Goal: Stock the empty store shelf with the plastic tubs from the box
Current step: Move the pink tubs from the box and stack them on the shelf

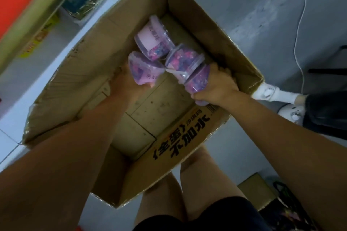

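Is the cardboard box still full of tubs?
No, only about four tubs show in the cardboard box, and most of its bottom lies bare.

Box [180, 137] flap reads "不加水"; tub labels blurred

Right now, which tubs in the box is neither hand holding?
Two: the white-labelled tub at the far end and the tub beside it. The left hand grips a third tub; the right hand grips a fourth.

Both bare forearms stretch forward and down, the left hand [131, 82] and right hand [216, 86] each curled in a grasp.
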`<state>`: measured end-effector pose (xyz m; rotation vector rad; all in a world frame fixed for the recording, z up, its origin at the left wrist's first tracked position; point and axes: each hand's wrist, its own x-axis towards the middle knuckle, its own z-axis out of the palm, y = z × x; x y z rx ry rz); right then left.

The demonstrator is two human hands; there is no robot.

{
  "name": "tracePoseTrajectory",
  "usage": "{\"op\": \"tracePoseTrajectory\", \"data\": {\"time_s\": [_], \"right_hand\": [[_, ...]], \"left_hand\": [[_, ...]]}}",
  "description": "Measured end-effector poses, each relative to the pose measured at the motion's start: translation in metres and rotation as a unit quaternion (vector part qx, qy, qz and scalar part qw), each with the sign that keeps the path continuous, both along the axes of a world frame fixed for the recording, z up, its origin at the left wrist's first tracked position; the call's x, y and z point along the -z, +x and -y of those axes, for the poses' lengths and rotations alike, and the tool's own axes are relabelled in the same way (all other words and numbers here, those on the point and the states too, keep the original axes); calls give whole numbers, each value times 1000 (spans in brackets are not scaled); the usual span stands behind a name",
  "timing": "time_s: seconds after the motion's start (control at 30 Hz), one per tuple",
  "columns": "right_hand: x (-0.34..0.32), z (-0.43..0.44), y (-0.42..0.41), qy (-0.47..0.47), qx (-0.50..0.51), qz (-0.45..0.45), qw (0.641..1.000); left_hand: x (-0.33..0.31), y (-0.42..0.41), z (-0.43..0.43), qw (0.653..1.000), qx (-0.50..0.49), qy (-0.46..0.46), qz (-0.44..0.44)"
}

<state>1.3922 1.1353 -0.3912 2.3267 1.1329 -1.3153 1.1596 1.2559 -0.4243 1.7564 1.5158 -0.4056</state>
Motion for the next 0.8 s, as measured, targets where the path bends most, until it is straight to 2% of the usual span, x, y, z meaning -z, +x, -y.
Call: {"op": "tracePoseTrajectory", "data": {"time_s": [0.13,0.23,0.33,0.43,0.53,0.73,0.8], "right_hand": [[-14,7,-2,17,43,-61,997],[-29,9,-2,24,86,-118,989],[-48,10,-2,32,128,-169,977],[-77,11,-6,45,197,-233,951],[-116,13,-21,45,234,-305,922],[-194,25,-63,44,155,-412,897],[-222,28,-86,38,137,-431,891]], "left_hand": [[-14,-9,15,989,-129,-55,44],[-40,-13,24,957,-240,-147,71],[-78,-19,34,931,-284,-197,113],[-126,-30,47,918,-305,-194,161],[-176,-44,63,888,-349,-201,224],[-264,-89,86,838,-416,-114,334],[-288,-110,96,817,-431,-112,366]]}}
